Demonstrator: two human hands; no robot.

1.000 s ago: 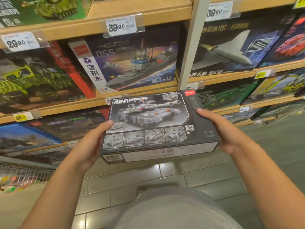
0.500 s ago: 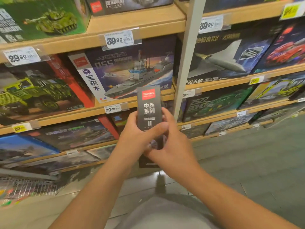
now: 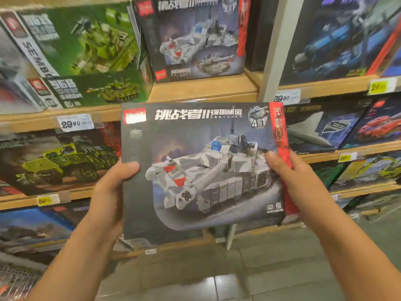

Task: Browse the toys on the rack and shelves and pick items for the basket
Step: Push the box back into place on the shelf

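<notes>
I hold a flat grey tank building-set box (image 3: 201, 170) upright in front of the shelves, its front picture of a grey-white tank facing me. My left hand (image 3: 110, 194) grips its left edge, thumb on the front. My right hand (image 3: 290, 181) grips the right edge by the red side strip, thumb on the front too. A matching tank box (image 3: 195, 38) stands on the shelf above. The basket is barely visible as a wire corner (image 3: 15, 279) at the lower left.
Wooden shelves (image 3: 204, 92) hold many toy boxes: green tank sets (image 3: 86, 51) at upper left, a green truck box (image 3: 56, 161) at left, jet and car boxes (image 3: 325, 131) at right. A white upright post (image 3: 275, 46) divides the shelving. Grey tiled floor (image 3: 238, 274) lies below.
The box was flat showing its back, then turned end-on with both hands close together. Now its front faces me, held upright and higher, hands apart on both edges.
</notes>
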